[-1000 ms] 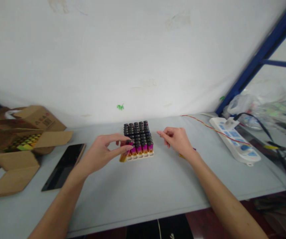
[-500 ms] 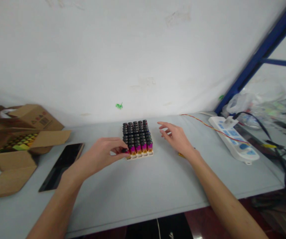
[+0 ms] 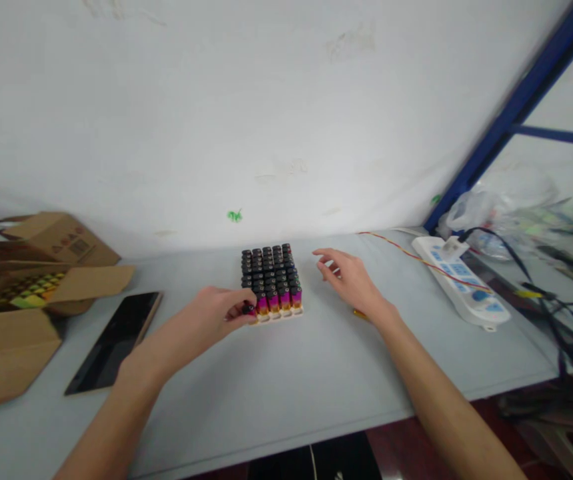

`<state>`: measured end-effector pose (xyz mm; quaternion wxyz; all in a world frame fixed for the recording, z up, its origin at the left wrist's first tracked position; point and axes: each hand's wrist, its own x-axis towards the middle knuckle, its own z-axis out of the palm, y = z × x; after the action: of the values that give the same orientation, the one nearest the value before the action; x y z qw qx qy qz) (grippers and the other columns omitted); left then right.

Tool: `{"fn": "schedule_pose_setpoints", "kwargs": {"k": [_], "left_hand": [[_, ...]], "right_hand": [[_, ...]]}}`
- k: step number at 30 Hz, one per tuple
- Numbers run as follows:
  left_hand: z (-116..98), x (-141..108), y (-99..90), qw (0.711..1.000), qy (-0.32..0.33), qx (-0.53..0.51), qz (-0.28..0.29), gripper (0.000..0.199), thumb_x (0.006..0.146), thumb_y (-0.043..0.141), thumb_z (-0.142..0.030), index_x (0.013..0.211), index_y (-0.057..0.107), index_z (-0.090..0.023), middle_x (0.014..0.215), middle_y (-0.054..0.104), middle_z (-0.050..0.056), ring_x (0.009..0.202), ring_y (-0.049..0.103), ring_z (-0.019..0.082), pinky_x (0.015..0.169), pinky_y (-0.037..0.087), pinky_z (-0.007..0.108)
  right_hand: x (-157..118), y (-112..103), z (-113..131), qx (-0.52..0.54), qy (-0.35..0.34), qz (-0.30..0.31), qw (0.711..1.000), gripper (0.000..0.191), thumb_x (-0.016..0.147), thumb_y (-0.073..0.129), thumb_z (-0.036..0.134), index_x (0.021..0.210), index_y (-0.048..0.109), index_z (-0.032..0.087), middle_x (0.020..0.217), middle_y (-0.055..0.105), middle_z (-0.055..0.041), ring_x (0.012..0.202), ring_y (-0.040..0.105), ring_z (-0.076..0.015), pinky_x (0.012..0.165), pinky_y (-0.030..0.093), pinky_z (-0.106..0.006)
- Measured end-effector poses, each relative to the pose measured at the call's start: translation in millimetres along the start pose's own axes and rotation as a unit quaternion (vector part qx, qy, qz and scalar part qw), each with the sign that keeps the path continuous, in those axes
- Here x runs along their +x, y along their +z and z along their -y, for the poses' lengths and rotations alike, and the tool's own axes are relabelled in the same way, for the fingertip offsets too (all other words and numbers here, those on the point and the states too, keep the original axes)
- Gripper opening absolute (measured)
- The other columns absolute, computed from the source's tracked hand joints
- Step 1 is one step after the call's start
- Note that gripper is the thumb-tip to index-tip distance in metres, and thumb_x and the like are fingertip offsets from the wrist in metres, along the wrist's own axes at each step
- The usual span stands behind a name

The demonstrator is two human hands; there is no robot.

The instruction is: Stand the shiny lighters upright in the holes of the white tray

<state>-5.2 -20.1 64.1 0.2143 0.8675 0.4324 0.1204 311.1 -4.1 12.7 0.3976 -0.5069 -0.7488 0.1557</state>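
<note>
A pale tray (image 3: 280,317) stands on the table, filled with upright rows of lighters (image 3: 273,300) that have black tops and purple-to-yellow bodies. At its front left corner my left hand (image 3: 219,308) pinches one lighter (image 3: 249,312) by its black top between thumb and fingers. That lighter stands at the tray's edge; whether its base is seated is hard to make out. My right hand (image 3: 349,275) hovers right of the tray with loosely curved fingers apart, holding nothing. A small yellow object (image 3: 360,314) lies partly hidden beneath the right wrist.
On the left lie a dark-screened phone (image 3: 116,340) and an open cardboard box (image 3: 91,281) of yellowish lighters. A white power strip (image 3: 459,280) with plugs, a red-yellow wire and black cables lies right. The wall (image 3: 286,133) rises behind.
The whole view has shifted slightly, moving the scene a little left and down. My left hand keeps its pinch on the corner lighter, and my right hand stays beside the tray.
</note>
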Motion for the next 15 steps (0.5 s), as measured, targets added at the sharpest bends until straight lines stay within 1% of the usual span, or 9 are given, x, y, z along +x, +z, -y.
{"fn": "schedule_pose_setpoints", "kwargs": {"k": [2, 4, 6, 9, 11, 13, 15], "left_hand": [[2.8, -0.5, 1.8, 1.000, -0.023, 0.011, 0.004, 0.022, 0.092, 0.065, -0.035, 0.113, 0.065, -0.028, 0.080, 0.076, -0.001, 0.070, 0.072, 0.019, 0.065, 0.048, 0.026], [4.3, -0.7, 2.8, 0.998, -0.050, 0.023, 0.009, 0.025, 0.092, 0.065, -0.036, 0.114, 0.059, -0.027, 0.076, 0.074, -0.002, 0.066, 0.070, 0.020, 0.063, 0.045, 0.027], [3.7, -0.4, 2.4, 0.997, -0.069, 0.025, 0.013, 0.025, 0.091, 0.065, -0.039, 0.110, 0.055, -0.026, 0.072, 0.072, -0.003, 0.063, 0.067, 0.020, 0.060, 0.042, 0.027], [-1.8, 0.5, -0.9, 0.997, -0.070, 0.023, 0.016, 0.030, 0.087, 0.069, -0.047, 0.098, 0.053, -0.024, 0.069, 0.069, -0.003, 0.060, 0.064, 0.019, 0.057, 0.038, 0.026], [-7.0, 0.8, -3.1, 0.997, -0.061, 0.041, -0.013, 0.033, 0.084, 0.071, -0.051, 0.089, 0.053, -0.024, 0.064, 0.065, -0.004, 0.056, 0.059, 0.017, 0.055, 0.035, 0.026], [-11.6, 1.0, -3.0, 0.995, -0.038, 0.063, -0.072, 0.035, 0.085, 0.070, -0.052, 0.079, 0.052, -0.023, 0.058, 0.058, -0.005, 0.051, 0.052, 0.014, 0.053, 0.032, 0.026], [-14.8, 0.9, 0.2, 0.989, -0.003, 0.073, -0.129, 0.038, 0.088, 0.068, -0.051, 0.072, 0.049, -0.022, 0.054, 0.052, -0.006, 0.047, 0.046, 0.011, 0.052, 0.029, 0.025]], "right_hand": [[1.5, -5.7, 1.4, 0.008, 0.011, 0.001, 1.000, 0.027, 0.104, 0.053, 0.031, 0.121, 0.070, 0.021, 0.103, 0.079, -0.0073, 0.074, 0.074, -0.0168, 0.073, 0.059, -0.029], [3.6, -14.3, 0.7, 0.027, 0.030, -0.006, 0.999, 0.027, 0.104, 0.053, 0.036, 0.112, 0.073, 0.020, 0.096, 0.079, -0.0059, 0.069, 0.074, -0.0164, 0.071, 0.060, -0.029], [4.2, -25.3, -1.0, 0.054, 0.052, -0.028, 0.997, 0.031, 0.103, 0.054, 0.042, 0.102, 0.075, 0.020, 0.088, 0.079, -0.0049, 0.066, 0.075, -0.0170, 0.069, 0.060, -0.028], [-3.6, -44.5, 0.2, 0.077, 0.084, -0.069, 0.991, 0.038, 0.100, 0.059, 0.053, 0.092, 0.075, 0.019, 0.076, 0.078, -0.0041, 0.061, 0.075, -0.0180, 0.064, 0.059, -0.027], [-16.6, -56.7, 4.8, 0.055, 0.107, -0.085, 0.989, 0.043, 0.096, 0.063, 0.058, 0.081, 0.074, 0.019, 0.066, 0.075, -0.0030, 0.051, 0.070, -0.0170, 0.056, 0.056, -0.026], [-34.4, -66.6, 10.3, 0.006, 0.133, -0.099, 0.986, 0.048, 0.095, 0.064, 0.060, 0.070, 0.072, 0.020, 0.054, 0.070, -0.0013, 0.042, 0.063, -0.0152, 0.051, 0.052, -0.026], [-53.7, -73.6, 13.3, -0.050, 0.144, -0.115, 0.982, 0.050, 0.097, 0.062, 0.059, 0.067, 0.071, 0.021, 0.048, 0.065, -0.0003, 0.039, 0.059, -0.0148, 0.052, 0.052, -0.028]]}}
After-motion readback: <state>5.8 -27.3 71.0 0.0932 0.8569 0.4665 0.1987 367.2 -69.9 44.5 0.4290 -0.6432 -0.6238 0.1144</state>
